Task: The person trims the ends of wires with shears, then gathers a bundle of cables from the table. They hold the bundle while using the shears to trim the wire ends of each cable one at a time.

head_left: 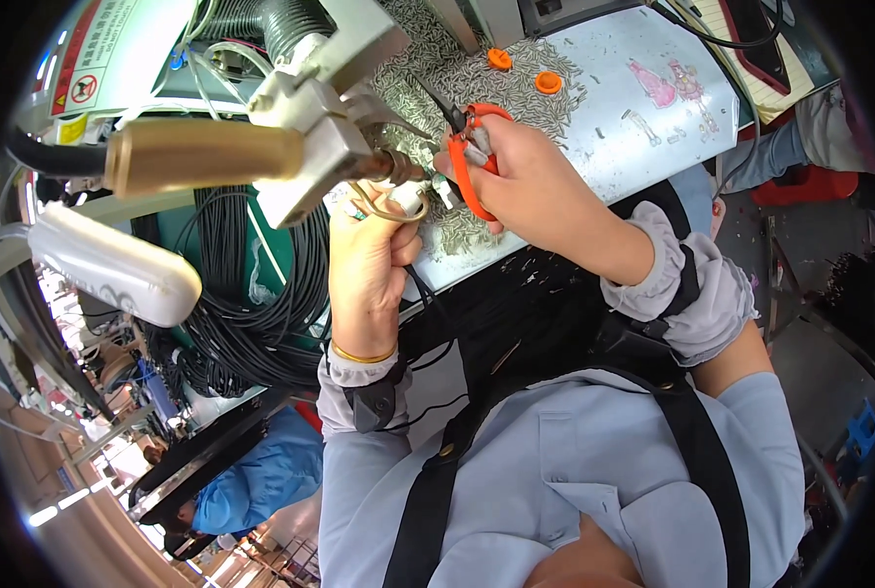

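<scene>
Over the table edge, my right hand (531, 171) is closed on scissors (470, 186) with orange loop handles and dark blades pointing up and away. A small grey piece (475, 154) shows by its fingers. Just left of it, my left hand (371, 257) is closed around a cable end with a whitish part (410, 199) at the fingertips; the fingers hide most of it. A thin black cable (428, 294) hangs below that hand. Right above the left hand is the metal head (325, 137) of a machine, its narrow nozzle tip (403, 169) beside both hands' fingertips.
Many small silver pins (526, 108) cover the white table (633, 137), with two orange caps (547, 82) among them. A tan cylinder (202, 159) and a white lamp-like arm (114, 265) stand at left. Coiled black cables (251, 338) lie below them. A person in blue (261, 480) is at lower left.
</scene>
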`<state>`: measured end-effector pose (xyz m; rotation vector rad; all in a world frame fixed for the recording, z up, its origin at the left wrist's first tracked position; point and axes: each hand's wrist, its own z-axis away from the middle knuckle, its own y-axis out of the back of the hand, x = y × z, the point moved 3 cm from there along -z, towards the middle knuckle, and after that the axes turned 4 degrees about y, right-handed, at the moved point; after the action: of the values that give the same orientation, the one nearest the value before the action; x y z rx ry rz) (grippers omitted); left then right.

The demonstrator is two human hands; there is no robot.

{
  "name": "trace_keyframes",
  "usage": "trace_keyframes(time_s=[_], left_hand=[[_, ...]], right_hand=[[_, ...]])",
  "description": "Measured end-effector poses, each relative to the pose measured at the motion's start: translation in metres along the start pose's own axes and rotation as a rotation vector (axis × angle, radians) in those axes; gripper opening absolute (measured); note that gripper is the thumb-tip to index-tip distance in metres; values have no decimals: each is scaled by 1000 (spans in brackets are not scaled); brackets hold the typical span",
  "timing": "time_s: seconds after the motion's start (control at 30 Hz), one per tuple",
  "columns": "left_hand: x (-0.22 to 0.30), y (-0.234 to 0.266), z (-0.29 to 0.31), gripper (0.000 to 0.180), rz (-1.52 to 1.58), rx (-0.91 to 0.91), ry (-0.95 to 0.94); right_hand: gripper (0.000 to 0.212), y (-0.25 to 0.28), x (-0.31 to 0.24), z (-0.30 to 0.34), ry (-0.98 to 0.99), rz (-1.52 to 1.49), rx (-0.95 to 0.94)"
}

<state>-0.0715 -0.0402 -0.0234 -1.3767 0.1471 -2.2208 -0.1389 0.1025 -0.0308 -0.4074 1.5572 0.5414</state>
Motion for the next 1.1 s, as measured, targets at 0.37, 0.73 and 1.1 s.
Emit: trace_keyframes(time_s=[0.37, 0.73, 1.1], left_hand=[[-5, -21, 41, 21, 116, 23, 41], [-32, -43, 67, 28, -763, 44, -431], [-34, -24, 72, 18, -382, 41, -516]], right_hand=[[13, 3, -8, 32, -119, -458, -89], [17, -9, -41, 73, 362, 391, -91], [14, -3, -13, 65, -459, -462, -357]])
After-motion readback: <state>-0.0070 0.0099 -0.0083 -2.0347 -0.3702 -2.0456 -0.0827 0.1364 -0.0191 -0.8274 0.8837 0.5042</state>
